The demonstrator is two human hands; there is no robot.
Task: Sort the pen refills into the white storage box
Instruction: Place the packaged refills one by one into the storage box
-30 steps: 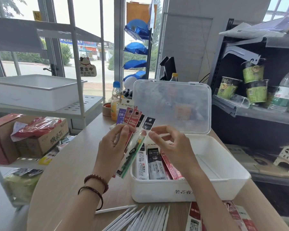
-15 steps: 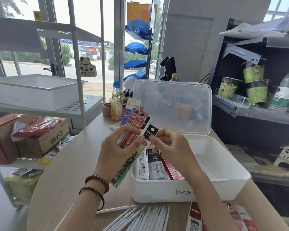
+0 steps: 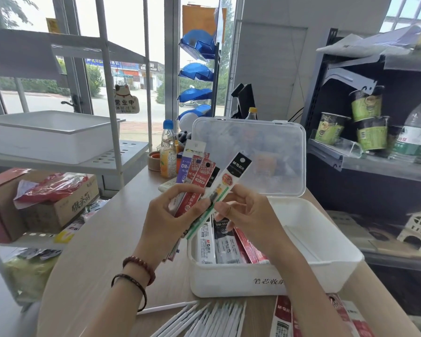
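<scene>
My left hand (image 3: 170, 212) holds a fan of refill packets (image 3: 196, 170), red, purple and black, above the table. My right hand (image 3: 247, 212) pinches one black-topped packet with a green stripe (image 3: 229, 183), tilted up to the right and still touching the fan. Below both hands stands the white storage box (image 3: 314, 271) with its clear lid (image 3: 265, 147) open upright. Several refill packets (image 3: 225, 242) lie in its left part; its right part looks bare. More red packets (image 3: 284, 317) lie on the table in front of the box.
A row of white refill sticks (image 3: 204, 317) lies at the table's near edge. A drink bottle (image 3: 168, 154) and tape roll (image 3: 153, 160) stand behind the hands. A white tray (image 3: 51, 135) sits on the left rack, a cardboard box (image 3: 46, 205) below. Shelves with cups stand at right.
Both hands have risen slightly. The right hand has pulled the black-topped green-striped packet up and to the right, out of the fan in the left hand.
</scene>
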